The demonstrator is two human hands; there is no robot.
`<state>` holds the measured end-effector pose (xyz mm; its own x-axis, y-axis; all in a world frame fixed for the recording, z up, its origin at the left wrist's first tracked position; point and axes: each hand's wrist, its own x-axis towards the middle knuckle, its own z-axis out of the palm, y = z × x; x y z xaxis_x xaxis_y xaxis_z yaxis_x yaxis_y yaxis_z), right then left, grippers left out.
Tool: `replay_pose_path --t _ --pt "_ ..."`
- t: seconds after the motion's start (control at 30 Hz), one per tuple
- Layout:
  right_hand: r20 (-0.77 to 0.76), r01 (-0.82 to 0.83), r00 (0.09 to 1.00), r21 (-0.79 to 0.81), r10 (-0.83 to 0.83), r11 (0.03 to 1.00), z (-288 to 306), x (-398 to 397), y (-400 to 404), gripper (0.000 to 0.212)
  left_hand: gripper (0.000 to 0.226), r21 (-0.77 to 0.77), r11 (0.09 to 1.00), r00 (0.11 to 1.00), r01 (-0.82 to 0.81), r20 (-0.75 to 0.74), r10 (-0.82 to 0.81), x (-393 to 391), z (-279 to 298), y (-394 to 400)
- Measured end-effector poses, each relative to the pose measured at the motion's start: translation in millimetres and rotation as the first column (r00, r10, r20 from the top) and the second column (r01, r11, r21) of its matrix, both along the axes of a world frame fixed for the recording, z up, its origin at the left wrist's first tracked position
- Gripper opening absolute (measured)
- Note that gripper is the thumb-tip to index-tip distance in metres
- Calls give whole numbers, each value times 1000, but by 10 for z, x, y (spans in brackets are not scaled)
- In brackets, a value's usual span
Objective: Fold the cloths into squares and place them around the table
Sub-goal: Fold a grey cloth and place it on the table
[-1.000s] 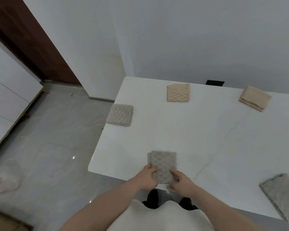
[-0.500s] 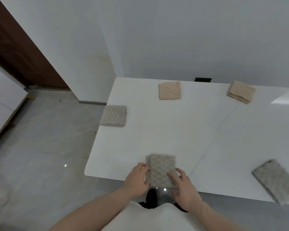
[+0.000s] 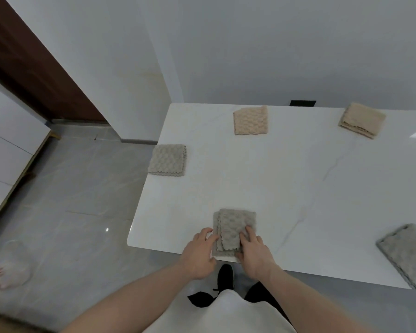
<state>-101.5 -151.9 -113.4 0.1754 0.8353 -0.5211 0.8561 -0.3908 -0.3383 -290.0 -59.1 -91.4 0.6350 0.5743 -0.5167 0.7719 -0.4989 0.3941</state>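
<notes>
A folded grey cloth lies at the front edge of the white table, its layers slightly offset. My left hand touches its left edge with relaxed fingers. My right hand rests on its right side, fingers flat on top and thumb at the near edge. Another grey folded cloth sits at the table's left edge. Two beige folded cloths lie along the far edge. A grey cloth lies at the front right, hanging partly over the edge.
The table's far side stands against a white wall with a black socket. Grey tiled floor lies to the left, with a plastic bag on it and white cabinets beyond. My black shoe shows under the front edge.
My hands shifted from gripping the cloth's near edge to lying at its sides. The right fingers slid onto its top. The cloth stayed where it was.
</notes>
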Motion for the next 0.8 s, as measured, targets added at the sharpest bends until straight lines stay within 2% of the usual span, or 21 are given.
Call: replay_pose_path --t 0.23,0.53,0.67,0.8 --pt "-85 -27 996 -36 24 999 52 134 -186 66 73 20 1000 1000 13 18 -14 308 25 103" --pt "-100 19 995 -24 -21 1000 212 256 -540 78 82 48 994 978 99 -188 -89 444 -256 54" --pt "-59 -5 998 -59 2 998 252 304 -452 80 81 86 990 963 113 -253 -88 475 -272 17" --pt "-59 -41 998 -115 34 993 278 273 -286 79 86 50 990 946 131 -306 -110 450 -236 -4"
